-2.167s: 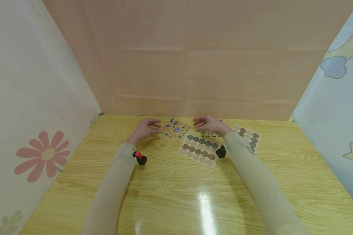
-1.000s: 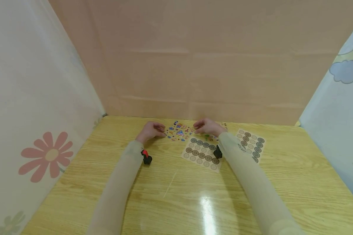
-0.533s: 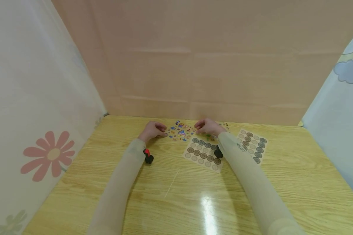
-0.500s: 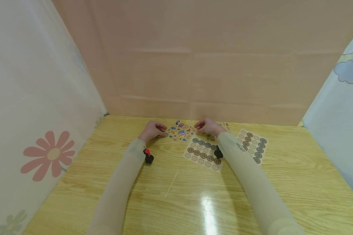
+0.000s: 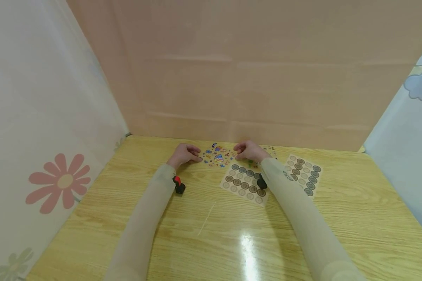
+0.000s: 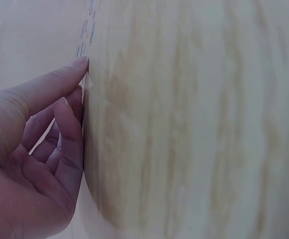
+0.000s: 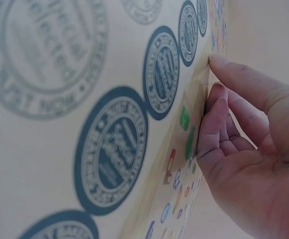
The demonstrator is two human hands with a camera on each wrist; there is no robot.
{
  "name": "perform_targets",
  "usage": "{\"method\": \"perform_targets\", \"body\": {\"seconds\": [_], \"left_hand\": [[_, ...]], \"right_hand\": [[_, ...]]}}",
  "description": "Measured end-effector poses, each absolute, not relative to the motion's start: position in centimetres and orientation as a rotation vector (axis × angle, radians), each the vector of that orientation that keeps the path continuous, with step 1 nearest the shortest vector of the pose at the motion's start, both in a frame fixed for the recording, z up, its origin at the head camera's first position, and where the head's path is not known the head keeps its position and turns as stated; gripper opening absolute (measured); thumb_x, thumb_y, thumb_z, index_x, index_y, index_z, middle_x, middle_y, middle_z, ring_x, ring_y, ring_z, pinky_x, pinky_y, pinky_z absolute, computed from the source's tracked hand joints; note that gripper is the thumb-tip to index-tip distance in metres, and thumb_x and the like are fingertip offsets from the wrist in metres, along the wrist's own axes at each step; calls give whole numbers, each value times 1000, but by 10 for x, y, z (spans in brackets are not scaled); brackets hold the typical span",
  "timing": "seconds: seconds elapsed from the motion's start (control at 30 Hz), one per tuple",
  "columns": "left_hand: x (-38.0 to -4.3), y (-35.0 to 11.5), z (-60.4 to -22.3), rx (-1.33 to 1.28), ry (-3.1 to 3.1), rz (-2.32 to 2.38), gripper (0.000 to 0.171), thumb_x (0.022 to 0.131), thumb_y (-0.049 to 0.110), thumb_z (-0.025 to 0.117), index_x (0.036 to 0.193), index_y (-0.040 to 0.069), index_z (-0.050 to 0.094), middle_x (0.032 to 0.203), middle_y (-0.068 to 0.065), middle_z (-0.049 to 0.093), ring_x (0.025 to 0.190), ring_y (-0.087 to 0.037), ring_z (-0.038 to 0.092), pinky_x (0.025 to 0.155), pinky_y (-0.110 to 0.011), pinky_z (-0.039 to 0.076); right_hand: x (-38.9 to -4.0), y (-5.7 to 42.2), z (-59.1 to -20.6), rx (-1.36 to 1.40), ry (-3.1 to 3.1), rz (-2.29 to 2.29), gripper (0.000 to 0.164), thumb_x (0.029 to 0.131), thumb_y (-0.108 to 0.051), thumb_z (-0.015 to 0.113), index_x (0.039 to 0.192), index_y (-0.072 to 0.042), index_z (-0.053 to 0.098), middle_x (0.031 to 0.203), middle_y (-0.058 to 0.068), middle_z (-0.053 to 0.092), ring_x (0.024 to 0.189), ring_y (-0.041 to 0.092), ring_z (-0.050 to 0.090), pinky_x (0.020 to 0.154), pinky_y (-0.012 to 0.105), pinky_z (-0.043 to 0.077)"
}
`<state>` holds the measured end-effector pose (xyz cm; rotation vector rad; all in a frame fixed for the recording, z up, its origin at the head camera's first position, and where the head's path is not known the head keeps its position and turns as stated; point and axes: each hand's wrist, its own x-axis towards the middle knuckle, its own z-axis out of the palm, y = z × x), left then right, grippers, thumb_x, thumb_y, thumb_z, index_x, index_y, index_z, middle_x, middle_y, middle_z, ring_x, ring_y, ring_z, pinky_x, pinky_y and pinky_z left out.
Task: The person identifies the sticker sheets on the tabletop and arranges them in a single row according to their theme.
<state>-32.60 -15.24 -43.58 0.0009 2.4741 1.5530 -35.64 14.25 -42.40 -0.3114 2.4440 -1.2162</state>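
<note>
A see-through sheet of small colourful stickers [image 5: 219, 157] lies flat at the back of the table, between the two hands. My left hand [image 5: 183, 154] is at its left edge, thumb and fingers bent with a gap between their tips; in the left wrist view the fingertips touch the surface. At the sheet's right side is my right hand [image 5: 249, 151], its thumb and forefinger tips low and apart. More colourful stickers [image 7: 176, 179], some green, show beneath and beyond the right hand; whether they belong to the same sheet I cannot tell.
A beige sheet of round labels [image 5: 244, 183] lies in front of the right hand, partly under that wrist. Another label sheet [image 5: 313, 177] is to the right, partly behind the sleeve. A plain brown backdrop [image 5: 232, 97] rises at the table's back edge.
Both hands have come down from just above the table to the sticker sheet's sides, their fingers drawing closer together. The head view has shifted slightly. The sheets appear to stay in place.
</note>
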Motion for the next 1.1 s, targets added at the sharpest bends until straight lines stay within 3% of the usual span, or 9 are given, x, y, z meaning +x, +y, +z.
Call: {"method": "perform_targets", "body": {"seconds": [0.53, 0.93, 1.1], "left_hand": [[-325, -147, -437, 2, 2489, 1534, 32, 75, 6, 82, 105, 1, 72, 100, -10, 69, 78, -16, 65, 64, -24, 55], [-323, -148, -440, -21, 2494, 1543, 31, 74, 7, 83, 103, 2, 72, 97, -9, 69, 75, -15, 64, 64, -24, 55], [-322, -149, -439, -19, 2515, 1523, 31, 75, 7, 83, 103, 2, 72, 95, -8, 69, 75, -14, 63, 63, -24, 55]], "right_hand": [[-354, 146, -426, -285, 2469, -1160, 26, 86, -12, 73, 111, -6, 68, 117, 9, 59, 102, 25, 53, 91, 39, 45], [-353, 141, -428, -355, 2470, -1138, 17, 88, -11, 71, 103, -5, 71, 116, 9, 64, 95, 22, 56, 80, 33, 48], [-354, 137, -427, -340, 2456, -1180, 26, 86, -8, 72, 110, -1, 66, 111, 11, 61, 93, 22, 53, 77, 32, 46]]}}
